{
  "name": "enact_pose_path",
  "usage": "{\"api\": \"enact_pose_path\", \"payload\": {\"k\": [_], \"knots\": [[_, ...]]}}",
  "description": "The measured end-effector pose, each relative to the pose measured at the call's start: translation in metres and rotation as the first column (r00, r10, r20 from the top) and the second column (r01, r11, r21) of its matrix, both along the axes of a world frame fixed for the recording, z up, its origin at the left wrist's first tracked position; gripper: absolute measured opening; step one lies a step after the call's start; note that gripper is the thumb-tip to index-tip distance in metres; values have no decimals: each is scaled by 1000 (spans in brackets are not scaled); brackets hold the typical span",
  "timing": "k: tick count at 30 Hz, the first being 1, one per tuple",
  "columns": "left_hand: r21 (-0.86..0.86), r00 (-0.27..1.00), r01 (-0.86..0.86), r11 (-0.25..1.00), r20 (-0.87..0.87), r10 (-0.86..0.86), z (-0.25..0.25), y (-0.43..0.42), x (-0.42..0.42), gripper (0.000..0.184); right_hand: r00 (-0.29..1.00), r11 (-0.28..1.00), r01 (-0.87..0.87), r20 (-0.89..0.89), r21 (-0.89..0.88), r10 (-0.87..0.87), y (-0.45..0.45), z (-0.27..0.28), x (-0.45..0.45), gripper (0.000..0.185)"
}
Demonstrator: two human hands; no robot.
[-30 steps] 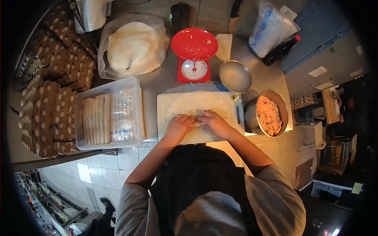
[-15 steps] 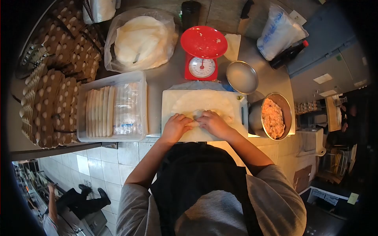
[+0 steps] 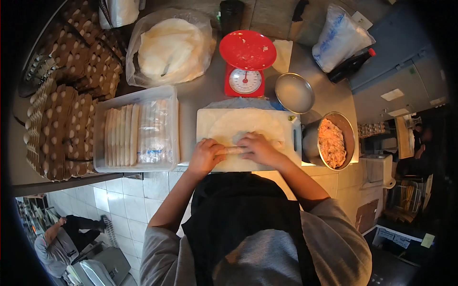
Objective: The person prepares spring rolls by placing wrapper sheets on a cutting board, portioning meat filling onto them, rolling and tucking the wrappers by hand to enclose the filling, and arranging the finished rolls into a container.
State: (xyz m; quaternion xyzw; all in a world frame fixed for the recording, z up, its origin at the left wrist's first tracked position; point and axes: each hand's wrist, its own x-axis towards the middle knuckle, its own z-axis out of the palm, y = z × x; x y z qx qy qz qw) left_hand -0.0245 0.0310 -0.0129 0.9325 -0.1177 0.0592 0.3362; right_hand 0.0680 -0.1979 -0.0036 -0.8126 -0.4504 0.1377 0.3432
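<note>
A pale round wrapper sheet (image 3: 248, 121) lies on the white cutting board (image 3: 205, 123). Along its near part runs a thin roll (image 3: 234, 150), with some filling faintly visible through it. My left hand (image 3: 207, 153) is curled over the left end of the roll, and my right hand (image 3: 257, 148) holds the right part. Both sets of fingers press down on it; the fingertips are partly hidden. Right of the board, a metal pot holds orange-pink minced filling (image 3: 331, 143). Finished long rolls (image 3: 121, 136) lie side by side in a plastic tub (image 3: 176, 128) at the left.
Behind the board stand a red scale (image 3: 244, 82) and a metal bowl of cloudy liquid (image 3: 295, 93). A bag of round sheets (image 3: 171, 50) and stacked egg trays (image 3: 62, 128) are at the left. A dark bottle (image 3: 350, 66) lies at the back right. Another person (image 3: 62, 243) is at lower left.
The view has shifted, so the counter items appear a little farther right. My hands have moved apart, showing more of the roll between them. The other person has come into view at lower left.
</note>
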Motion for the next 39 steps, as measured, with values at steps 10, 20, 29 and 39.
{"api": "enact_pose_path", "payload": {"k": [10,20,29,39], "knots": [[-331,982,102,938,-115,-148,-38,-54,105,21,989,994,109,-98,0,-108,-68,-14,17,34],[-409,922,102,907,-303,-240,-44,-46,127,20,983,981,125,-117,-146,-142,-56,-4,13,40],[-463,891,88,882,-360,-278,-53,-47,131,20,999,999,40,0,-36,-40,-14,-7,4,42],[-512,799,21,859,-508,-323,-44,-45,133,24,975,992,124,-188,27,-117,15,-4,-7,38]]}}
